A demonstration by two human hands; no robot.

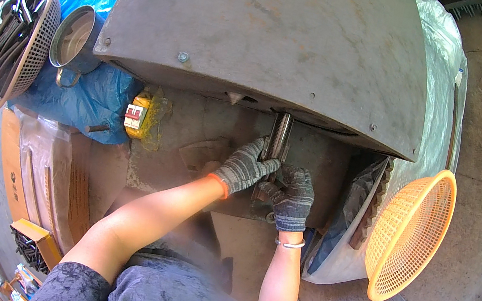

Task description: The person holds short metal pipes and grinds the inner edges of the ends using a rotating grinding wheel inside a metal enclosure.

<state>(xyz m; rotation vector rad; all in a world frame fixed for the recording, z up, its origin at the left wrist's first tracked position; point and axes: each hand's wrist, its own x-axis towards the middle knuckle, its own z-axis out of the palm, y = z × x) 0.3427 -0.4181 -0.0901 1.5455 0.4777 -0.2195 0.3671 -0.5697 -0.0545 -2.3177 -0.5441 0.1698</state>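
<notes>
Both hands wear grey knit gloves and work under the overhang of a big grey metal machine (272, 35). My left hand (244, 167) grips the lower part of an upright shiny metal cylinder (280, 136) that comes down from the machine's head. Just right of it and a little lower, my right hand (292, 196) is closed around a small dark metal piece at the cylinder's foot. A thin bracelet sits on my right wrist. What lies under the fingers is hidden.
An orange plastic basket (409, 234) leans at the right beside a clear plastic sack (440, 87). At the left are a yellow switch box (137, 114), a steel pot (74, 39) on blue tarp, a mesh basket of dark rods (22, 40), and cardboard boxes (42, 169).
</notes>
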